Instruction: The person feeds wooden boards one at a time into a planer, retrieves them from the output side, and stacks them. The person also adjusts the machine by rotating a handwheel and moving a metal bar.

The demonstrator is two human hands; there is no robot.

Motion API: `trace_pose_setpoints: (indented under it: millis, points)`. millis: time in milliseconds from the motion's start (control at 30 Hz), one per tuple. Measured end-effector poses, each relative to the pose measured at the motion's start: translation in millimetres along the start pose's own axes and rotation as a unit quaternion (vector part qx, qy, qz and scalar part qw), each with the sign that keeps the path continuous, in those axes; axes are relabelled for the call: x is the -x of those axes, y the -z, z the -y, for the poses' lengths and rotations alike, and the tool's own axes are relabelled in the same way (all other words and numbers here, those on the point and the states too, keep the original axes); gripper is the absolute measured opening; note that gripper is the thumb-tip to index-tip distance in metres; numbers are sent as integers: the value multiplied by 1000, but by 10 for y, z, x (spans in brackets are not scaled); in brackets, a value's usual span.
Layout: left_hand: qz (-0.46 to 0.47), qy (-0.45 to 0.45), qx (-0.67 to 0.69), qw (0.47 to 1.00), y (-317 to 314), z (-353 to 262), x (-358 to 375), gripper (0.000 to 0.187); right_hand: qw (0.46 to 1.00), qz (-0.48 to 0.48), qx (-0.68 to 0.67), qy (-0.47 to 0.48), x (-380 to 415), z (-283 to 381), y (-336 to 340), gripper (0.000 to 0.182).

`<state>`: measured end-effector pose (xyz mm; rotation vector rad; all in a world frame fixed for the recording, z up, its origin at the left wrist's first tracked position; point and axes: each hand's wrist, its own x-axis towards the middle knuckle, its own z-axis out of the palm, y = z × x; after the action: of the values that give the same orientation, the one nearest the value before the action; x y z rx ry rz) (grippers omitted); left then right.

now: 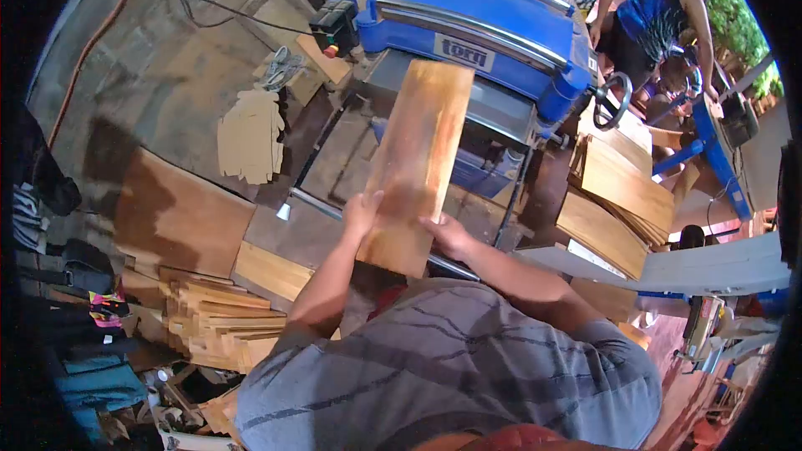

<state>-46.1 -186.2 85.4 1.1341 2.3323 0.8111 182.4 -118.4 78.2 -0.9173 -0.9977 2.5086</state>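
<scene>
A long wooden board [420, 150] lies between my two hands, its far end in front of the blue thickness planer [476, 12]. My left hand [362, 215] is closed on the board's left edge, thumb over the top face. On the opposite edge, nearer to me, my right hand [448, 235] grips it too, with the fingers mostly hidden beneath. The near end of the board reaches close to my body. Below and beyond it, the planer's metal bed [493, 108] shows in part. The board's top has brown and paler streaks.
Stacked boards [614, 192] lie to the right, and a pile of wood strips [221, 317] sits at lower left. A handwheel [612, 101] juts from the planer's right side. Cables [225, 15] cross the floor at upper left. Two people are at upper right.
</scene>
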Motion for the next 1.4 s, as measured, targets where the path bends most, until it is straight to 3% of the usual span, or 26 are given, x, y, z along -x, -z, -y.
trace_pose_setpoints:
  millis: [67, 100, 200, 300, 400, 500, 567, 633, 833, 1033, 1100, 1300, 1400]
  points:
    - [48, 25, 6, 999, -5, 354, -145, 56, 999, -15, -9, -37, -270, -163, -44, 37]
    - [47, 24, 7, 999, 57, 364, -192, 56, 997, -31, -20, -72, -358, -167, -126, 38]
    - [12, 45, -27, 999, 212, 351, -359, 55, 994, -68, -62, -62, -572, -145, -329, 39]
    - [-15, -12, 24, 1000, 288, 373, -559, 65, 992, -101, -4, -76, -1255, -494, 25, 43]
    - [-1, -77, -4, 997, 258, 611, -768, 66, 983, -154, 47, -85, -1356, -194, -204, 39]
    - [-11, -128, -40, 991, 344, 671, -770, 75, 986, -159, -20, -50, -1469, -146, -355, 37]
    - [46, -23, -86, 995, 545, 442, -690, 85, 988, -147, -30, -22, -1448, -142, -428, 37]
    - [53, -23, -91, 994, 591, 428, -714, 85, 990, -137, -39, 6, -1474, -175, -456, 37]
    - [55, -40, -96, 993, 733, 425, -840, 83, 987, -146, -41, -43, -1595, -77, -509, 39]
    - [60, -27, -132, 989, 720, 403, -1015, 83, 989, -134, -52, 24, -1994, -243, -318, 50]
    - [58, -33, -134, 989, 689, 398, -1036, 82, 989, -141, -24, 23, -2001, -223, -307, 40]
    - [51, -54, -103, 992, 590, 483, -1147, 84, 986, -160, 28, 36, -1737, 95, -491, 39]
    - [60, -46, -98, 992, 600, 403, -1164, 85, 985, -171, 30, 18, -1989, -53, -291, 36]
